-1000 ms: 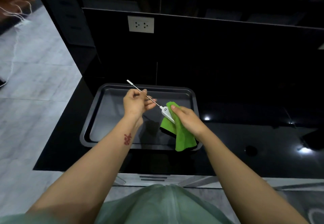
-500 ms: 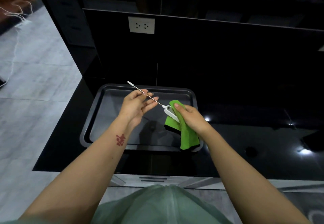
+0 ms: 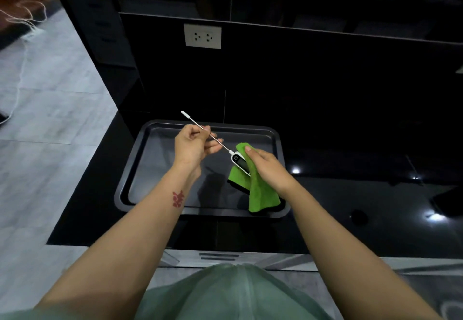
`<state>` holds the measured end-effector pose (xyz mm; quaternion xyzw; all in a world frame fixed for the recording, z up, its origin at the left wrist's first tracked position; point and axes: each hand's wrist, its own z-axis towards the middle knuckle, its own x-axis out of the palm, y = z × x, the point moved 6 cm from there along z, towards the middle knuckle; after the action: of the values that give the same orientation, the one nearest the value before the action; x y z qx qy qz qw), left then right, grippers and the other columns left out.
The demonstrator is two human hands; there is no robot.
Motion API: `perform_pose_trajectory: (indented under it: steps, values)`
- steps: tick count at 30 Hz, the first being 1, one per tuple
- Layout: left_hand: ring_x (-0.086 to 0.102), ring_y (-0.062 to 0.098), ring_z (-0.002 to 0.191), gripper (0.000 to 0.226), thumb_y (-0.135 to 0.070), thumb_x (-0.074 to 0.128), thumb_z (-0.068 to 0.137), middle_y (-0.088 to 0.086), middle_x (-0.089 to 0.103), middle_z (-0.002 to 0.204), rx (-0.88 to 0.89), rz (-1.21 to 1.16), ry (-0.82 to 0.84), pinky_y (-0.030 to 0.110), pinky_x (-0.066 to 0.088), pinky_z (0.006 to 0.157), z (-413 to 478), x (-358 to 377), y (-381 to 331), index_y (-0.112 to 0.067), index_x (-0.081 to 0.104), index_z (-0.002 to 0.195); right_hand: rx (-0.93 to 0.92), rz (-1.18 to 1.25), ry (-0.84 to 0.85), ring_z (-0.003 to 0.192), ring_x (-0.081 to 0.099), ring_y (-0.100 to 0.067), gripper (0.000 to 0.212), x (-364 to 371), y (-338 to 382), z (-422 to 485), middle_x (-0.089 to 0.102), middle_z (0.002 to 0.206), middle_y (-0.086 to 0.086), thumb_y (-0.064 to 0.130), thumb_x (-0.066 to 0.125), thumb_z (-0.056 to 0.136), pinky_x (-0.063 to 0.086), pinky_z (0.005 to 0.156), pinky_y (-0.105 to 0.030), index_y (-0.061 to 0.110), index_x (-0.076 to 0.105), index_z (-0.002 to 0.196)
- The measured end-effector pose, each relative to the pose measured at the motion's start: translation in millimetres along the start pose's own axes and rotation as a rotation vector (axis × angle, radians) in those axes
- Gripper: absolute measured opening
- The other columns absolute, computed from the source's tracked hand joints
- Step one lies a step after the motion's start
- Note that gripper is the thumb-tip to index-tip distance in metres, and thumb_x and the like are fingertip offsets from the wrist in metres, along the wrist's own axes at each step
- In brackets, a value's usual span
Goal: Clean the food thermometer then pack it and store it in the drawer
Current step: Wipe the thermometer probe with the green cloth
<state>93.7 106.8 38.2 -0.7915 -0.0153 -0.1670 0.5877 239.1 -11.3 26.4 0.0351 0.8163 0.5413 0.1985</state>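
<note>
The food thermometer (image 3: 239, 162) has a white body with a dark display and a long thin metal probe ending in a white cap at the upper left. My left hand (image 3: 193, 145) pinches the probe about midway. My right hand (image 3: 266, 168) wraps a green cloth (image 3: 260, 191) around the thermometer's body and grips it through the cloth. The cloth hangs down from that hand over the tray. Both hands hold the thermometer above a dark baking tray (image 3: 130, 169) on the black countertop.
The black glossy countertop (image 3: 350, 194) stretches to the right of the tray. A white wall socket (image 3: 203, 35) sits on the dark back panel. Drawer fronts (image 3: 218, 257) show below the counter edge. Grey tiled floor lies to the left.
My left fingers have closed again on the probe after loosening half a second ago. The right hand turned the body so its dark display now faces up.
</note>
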Motion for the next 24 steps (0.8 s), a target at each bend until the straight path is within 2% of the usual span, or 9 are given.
perform_pose_trajectory:
  steps: [2,4,6,9,13,15,19,21,24]
  values:
    - [0.071,0.017,0.057,0.017,-0.008,0.056,0.096,0.01,0.061,0.075,0.005,0.022,0.001,0.025,0.058,0.053,-1,4,1,-0.008,0.051,0.08,-0.026,-0.017,-0.001,0.11,0.051,-0.004,0.048,3,5,1,0.057,0.12,0.011,0.05,0.043,0.097,0.036,0.091,-0.021,0.021,0.056,0.133]
    - [0.07,0.017,0.056,0.019,-0.009,0.058,0.095,0.01,0.061,0.074,0.008,0.029,-0.018,0.025,0.057,0.051,0,4,-1,-0.009,0.049,0.079,-0.038,-0.022,0.001,0.099,0.058,-0.003,0.043,4,5,2,0.063,0.112,0.009,0.048,0.045,0.097,0.041,0.08,-0.017,0.02,0.061,0.125]
    - [0.07,0.017,0.055,0.02,-0.008,0.059,0.095,0.011,0.06,0.075,0.009,0.022,-0.044,0.024,0.056,0.05,3,-1,-5,-0.01,0.048,0.078,-0.032,-0.016,0.006,0.093,0.064,-0.014,0.041,3,-1,2,0.069,0.104,-0.001,0.047,0.048,0.096,0.045,0.075,-0.019,0.016,0.066,0.116]
    - [0.07,0.019,0.059,0.018,-0.008,0.058,0.095,0.011,0.06,0.077,-0.019,-0.006,-0.028,0.025,0.057,0.053,3,-3,-5,-0.009,0.05,0.079,-0.022,0.005,-0.008,0.099,0.066,-0.029,0.044,2,-6,3,0.07,0.107,-0.015,0.047,0.051,0.095,0.047,0.078,-0.026,0.01,0.066,0.112]
    - [0.07,0.024,0.074,0.012,-0.005,0.051,0.098,0.011,0.063,0.084,-0.08,-0.016,0.082,0.028,0.061,0.064,-4,7,-3,-0.008,0.056,0.087,-0.034,-0.01,-0.021,0.097,0.066,-0.015,0.031,3,2,5,0.071,0.105,-0.001,0.048,0.051,0.094,0.046,0.079,-0.022,0.023,0.065,0.107]
    - [0.069,0.025,0.076,0.013,-0.003,0.05,0.098,0.012,0.063,0.086,-0.097,-0.027,0.107,0.029,0.062,0.066,-4,10,-3,-0.007,0.057,0.088,-0.039,-0.021,-0.017,0.098,0.064,-0.012,0.03,4,4,8,0.07,0.106,0.002,0.049,0.051,0.094,0.046,0.081,-0.022,0.024,0.064,0.107]
    - [0.072,0.021,0.065,0.014,-0.001,0.051,0.097,0.012,0.063,0.082,-0.073,-0.069,-0.007,0.027,0.06,0.059,3,-1,-10,-0.006,0.056,0.085,-0.058,-0.015,-0.029,0.102,0.065,-0.014,0.042,3,3,9,0.07,0.109,0.002,0.052,0.053,0.092,0.048,0.092,-0.03,0.019,0.065,0.116]
    - [0.072,0.019,0.062,0.014,-0.002,0.052,0.097,0.012,0.063,0.081,-0.044,-0.087,-0.067,0.025,0.058,0.056,7,-8,-12,-0.007,0.055,0.084,-0.06,-0.014,-0.032,0.095,0.066,-0.013,0.037,0,2,7,0.071,0.1,0.004,0.048,0.053,0.094,0.048,0.088,-0.028,0.018,0.066,0.112]
    - [0.073,0.021,0.068,0.011,-0.003,0.052,0.097,0.013,0.065,0.084,-0.041,-0.129,-0.028,0.026,0.059,0.06,6,-7,-9,-0.007,0.055,0.087,-0.045,-0.001,-0.047,0.092,0.066,-0.013,0.034,-3,0,8,0.07,0.095,0.005,0.046,0.052,0.094,0.047,0.089,-0.03,0.02,0.067,0.109]
